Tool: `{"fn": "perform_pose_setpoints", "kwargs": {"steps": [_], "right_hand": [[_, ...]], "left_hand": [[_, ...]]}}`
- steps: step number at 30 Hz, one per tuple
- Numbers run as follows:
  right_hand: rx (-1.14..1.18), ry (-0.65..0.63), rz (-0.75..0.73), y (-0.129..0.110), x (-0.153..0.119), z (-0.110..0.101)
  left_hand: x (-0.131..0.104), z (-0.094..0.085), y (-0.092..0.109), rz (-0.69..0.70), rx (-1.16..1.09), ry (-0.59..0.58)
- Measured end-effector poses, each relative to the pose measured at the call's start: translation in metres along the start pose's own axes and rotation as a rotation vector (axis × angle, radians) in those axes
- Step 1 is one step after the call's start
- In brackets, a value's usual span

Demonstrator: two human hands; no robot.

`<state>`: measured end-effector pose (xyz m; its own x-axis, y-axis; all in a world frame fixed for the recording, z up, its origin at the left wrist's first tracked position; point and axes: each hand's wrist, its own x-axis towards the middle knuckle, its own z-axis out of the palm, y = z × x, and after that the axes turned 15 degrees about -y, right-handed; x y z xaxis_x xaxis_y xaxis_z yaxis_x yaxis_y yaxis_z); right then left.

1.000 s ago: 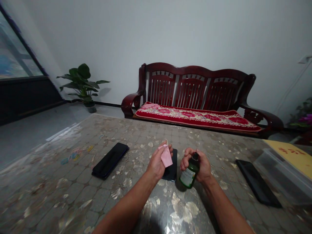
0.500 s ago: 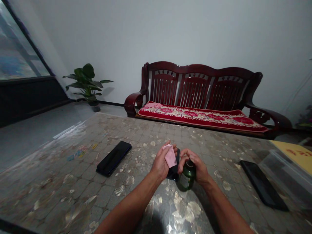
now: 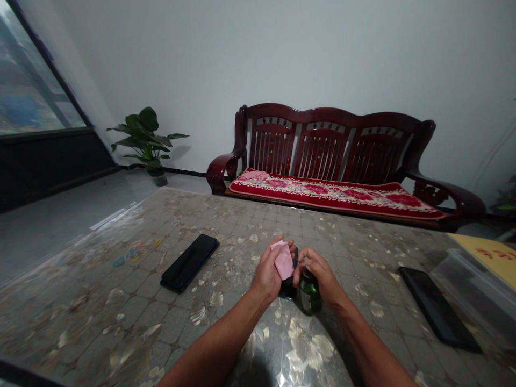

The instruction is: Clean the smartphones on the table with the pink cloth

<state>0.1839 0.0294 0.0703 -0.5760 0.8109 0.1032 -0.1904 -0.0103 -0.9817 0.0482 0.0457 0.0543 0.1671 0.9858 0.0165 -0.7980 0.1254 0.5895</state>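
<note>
My left hand (image 3: 269, 273) holds a small pink cloth (image 3: 284, 260) between thumb and fingers. Right beside it, my right hand (image 3: 318, 274) grips a small dark green bottle (image 3: 308, 297) from above, its top covered by my fingers. Both hands hover just over a black phone (image 3: 288, 288) lying on the table, mostly hidden beneath them. The cloth and the bottle's top are nearly touching.
A second black phone (image 3: 189, 262) lies to the left on the patterned table (image 3: 121, 301), a third (image 3: 439, 309) to the right. A clear plastic box with a yellow lid (image 3: 484, 269) sits at the right edge. A red wooden bench (image 3: 334, 161) and a potted plant (image 3: 147, 140) stand behind.
My right hand brought the bottle closer to the cloth and turned it more upright, fingers now covering its top. Both hands drew together over the middle phone.
</note>
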Motion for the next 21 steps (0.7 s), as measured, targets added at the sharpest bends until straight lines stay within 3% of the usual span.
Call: {"fn": "perform_pose_setpoints", "kwargs": {"steps": [21], "right_hand": [[-0.097, 0.046, 0.024, 0.0054, 0.0003, 0.0026]], "left_hand": [[-0.0002, -0.0034, -0.0056, -0.033, -0.013, -0.015]]}}
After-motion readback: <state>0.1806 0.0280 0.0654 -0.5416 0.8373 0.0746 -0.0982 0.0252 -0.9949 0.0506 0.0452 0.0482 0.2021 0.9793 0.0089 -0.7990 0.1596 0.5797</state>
